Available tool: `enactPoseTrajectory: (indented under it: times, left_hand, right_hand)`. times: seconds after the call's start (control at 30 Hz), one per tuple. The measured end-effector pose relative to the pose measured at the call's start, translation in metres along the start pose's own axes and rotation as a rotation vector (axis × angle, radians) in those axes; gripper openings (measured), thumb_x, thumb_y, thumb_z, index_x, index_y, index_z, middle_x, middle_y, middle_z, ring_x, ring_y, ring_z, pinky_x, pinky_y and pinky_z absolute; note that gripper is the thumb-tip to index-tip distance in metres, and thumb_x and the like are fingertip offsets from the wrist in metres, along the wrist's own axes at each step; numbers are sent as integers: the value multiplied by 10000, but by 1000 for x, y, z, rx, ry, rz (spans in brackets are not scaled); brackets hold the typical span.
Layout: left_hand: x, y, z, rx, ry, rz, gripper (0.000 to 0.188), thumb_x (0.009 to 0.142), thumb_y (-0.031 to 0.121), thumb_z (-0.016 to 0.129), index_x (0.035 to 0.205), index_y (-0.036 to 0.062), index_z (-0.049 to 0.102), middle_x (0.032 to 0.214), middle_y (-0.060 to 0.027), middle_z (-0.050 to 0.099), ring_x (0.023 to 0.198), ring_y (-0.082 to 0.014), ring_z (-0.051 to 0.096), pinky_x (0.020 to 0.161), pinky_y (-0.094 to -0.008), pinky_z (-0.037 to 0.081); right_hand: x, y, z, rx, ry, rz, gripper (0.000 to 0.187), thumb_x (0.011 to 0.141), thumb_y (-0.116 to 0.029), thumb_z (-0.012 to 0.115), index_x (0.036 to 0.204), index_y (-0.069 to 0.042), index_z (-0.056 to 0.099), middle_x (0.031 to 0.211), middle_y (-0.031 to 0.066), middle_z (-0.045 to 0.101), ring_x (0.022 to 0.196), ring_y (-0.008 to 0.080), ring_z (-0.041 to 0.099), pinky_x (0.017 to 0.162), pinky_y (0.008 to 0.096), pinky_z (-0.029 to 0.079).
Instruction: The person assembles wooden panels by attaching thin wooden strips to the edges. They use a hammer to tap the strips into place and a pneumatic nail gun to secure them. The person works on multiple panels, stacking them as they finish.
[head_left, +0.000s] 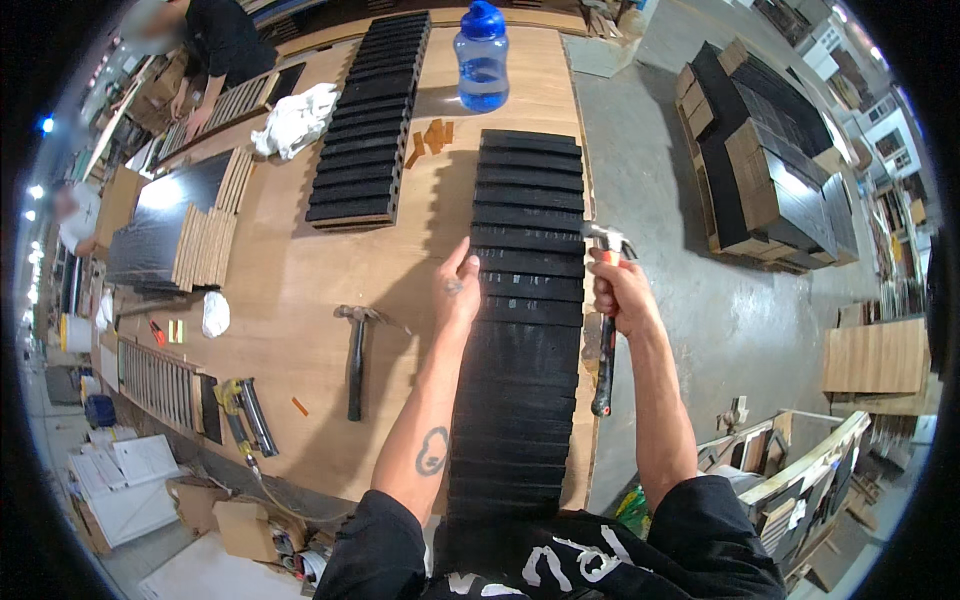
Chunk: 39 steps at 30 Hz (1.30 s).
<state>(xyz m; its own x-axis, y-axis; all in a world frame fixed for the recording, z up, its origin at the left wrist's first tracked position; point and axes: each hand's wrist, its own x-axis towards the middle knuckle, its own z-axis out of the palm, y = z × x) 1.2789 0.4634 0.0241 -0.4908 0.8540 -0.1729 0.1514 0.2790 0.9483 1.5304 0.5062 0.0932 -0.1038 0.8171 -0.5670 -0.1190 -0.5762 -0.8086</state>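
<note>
A long black slatted panel (527,210) runs lengthwise in front of me along the right side of the table, its near end reaching my body. My left hand (458,288) grips the panel's left edge, some fingertips hidden against its side. Beside the right edge, my right hand (624,292) is closed round a claw hammer (603,370) with a red and black handle. The hammer's metal head is up near the panel's edge, and the handle's end points toward me. Pale marks show on several slats between my hands.
A second hammer (356,365) lies left of my forearm, with a nail gun (245,415) farther left. Beyond are another slatted stack (370,120), a blue water bottle (483,60), orange strips (430,140) and white cloth (295,120). A co-worker (225,45) stands far left; boxed stacks (765,160) occupy the right floor.
</note>
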Motion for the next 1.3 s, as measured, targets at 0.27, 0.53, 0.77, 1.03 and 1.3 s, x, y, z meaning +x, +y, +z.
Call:
enactPoseTrajectory:
  times: [0.27,0.53,0.77,1.03,1.3]
  left_hand:
    - [11,13,-1,-127,26,16,354,993,90,607,1334,3,640,1291,-170,689,1190,-248,651,1021,-354,492]
    - [88,29,33,239,2,131,437,979,245,625,1342,1,626,1314,-223,657,1234,-337,633,1062,-377,470]
    - [55,12,12,259,-19,128,422,955,215,684,1301,-24,648,1209,-261,694,1146,-355,679,990,-397,510]
    - [12,16,12,55,116,-11,392,943,166,727,1283,-19,670,1168,-212,733,1009,-234,718,908,-338,530]
    - [13,4,15,-41,170,27,340,936,151,739,1228,-19,705,1100,-192,756,935,-201,712,858,-319,540]
  right_hand:
    - [-4,-11,8,32,-12,17,143,909,-79,652,824,-89,537,626,-33,475,450,59,383,406,246,273]
    - [57,-37,9,162,-144,6,129,909,-42,623,931,-100,509,636,-45,431,466,44,345,412,221,257]
    - [12,-5,-14,-13,96,-48,132,1009,-182,631,1045,-57,608,697,-17,523,516,66,463,449,217,358]
    - [-25,11,2,99,145,-54,249,1032,-301,619,981,-60,588,736,-11,541,552,74,496,488,230,423]
    - [-13,23,-10,139,193,-34,271,1053,-322,568,988,-60,584,724,6,519,559,86,486,477,237,399]
